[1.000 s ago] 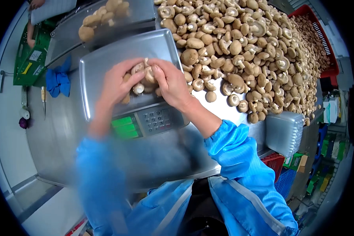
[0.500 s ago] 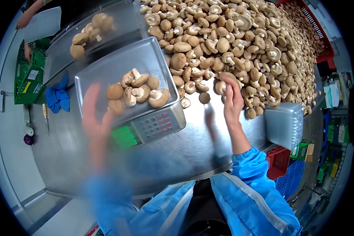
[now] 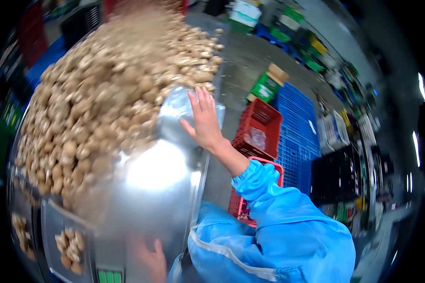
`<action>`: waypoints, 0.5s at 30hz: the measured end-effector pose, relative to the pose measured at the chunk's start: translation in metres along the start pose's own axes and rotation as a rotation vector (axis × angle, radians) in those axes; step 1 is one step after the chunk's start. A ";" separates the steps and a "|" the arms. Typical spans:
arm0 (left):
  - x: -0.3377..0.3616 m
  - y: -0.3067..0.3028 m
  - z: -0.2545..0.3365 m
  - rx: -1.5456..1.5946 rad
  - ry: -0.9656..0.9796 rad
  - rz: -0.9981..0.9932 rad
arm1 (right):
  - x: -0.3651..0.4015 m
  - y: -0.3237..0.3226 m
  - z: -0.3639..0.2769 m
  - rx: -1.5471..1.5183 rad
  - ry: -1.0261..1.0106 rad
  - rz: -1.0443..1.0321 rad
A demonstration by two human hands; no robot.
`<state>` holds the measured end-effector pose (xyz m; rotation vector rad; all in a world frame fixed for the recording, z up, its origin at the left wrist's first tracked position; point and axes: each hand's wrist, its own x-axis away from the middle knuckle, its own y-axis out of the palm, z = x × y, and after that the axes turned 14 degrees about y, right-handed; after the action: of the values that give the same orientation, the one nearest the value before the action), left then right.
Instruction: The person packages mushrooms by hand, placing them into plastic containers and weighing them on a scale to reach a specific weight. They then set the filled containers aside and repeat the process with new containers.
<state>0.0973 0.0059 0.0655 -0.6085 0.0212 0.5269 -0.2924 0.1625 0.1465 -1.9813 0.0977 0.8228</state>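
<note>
Reaching over the bench point(image 3: 160, 188) edge, the right hand point(image 3: 204, 123) lies on the clear trays point(image 3: 177, 111), its fingers point(image 3: 199, 96) spread wide and flat, gripping nothing. The trays sit at the bench's rim, just beside the big mushroom heap point(image 3: 99, 99), which crowds them from one side. Beyond the rim, red crates point(image 3: 257, 129) and blue crates point(image 3: 295, 127) stand on the floor. The left hand point(image 3: 151, 258) shows low and blurred near the scale point(image 3: 49, 221); I cannot tell how its fingers are set. A few mushrooms point(image 3: 70, 245) rest on the scale pan.
</note>
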 end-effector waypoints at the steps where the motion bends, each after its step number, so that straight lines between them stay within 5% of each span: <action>1: -0.003 0.017 0.006 0.117 0.013 -0.025 | -0.011 -0.002 0.025 0.008 0.072 -0.110; 4: -0.009 0.051 0.001 0.208 0.077 -0.176 | -0.022 -0.003 0.065 -0.155 0.191 -0.405; 6: -0.021 0.059 0.006 0.239 -0.051 -0.335 | -0.010 0.012 0.074 -0.276 0.102 -0.254; 8: -0.043 0.065 0.022 -0.032 0.167 -0.342 | -0.006 0.009 0.069 -0.419 0.017 -0.088; 10: -0.062 0.072 0.012 -0.066 0.218 -0.362 | -0.002 0.018 0.073 -0.430 0.142 -0.253; 15: -0.116 0.069 0.009 -0.038 0.435 -0.170 | 0.017 0.053 0.080 -0.406 0.059 -0.016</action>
<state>-0.0378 0.0048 0.0554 -0.7455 0.3681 0.2231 -0.3404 0.2023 0.0711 -2.3842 -0.0564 0.8221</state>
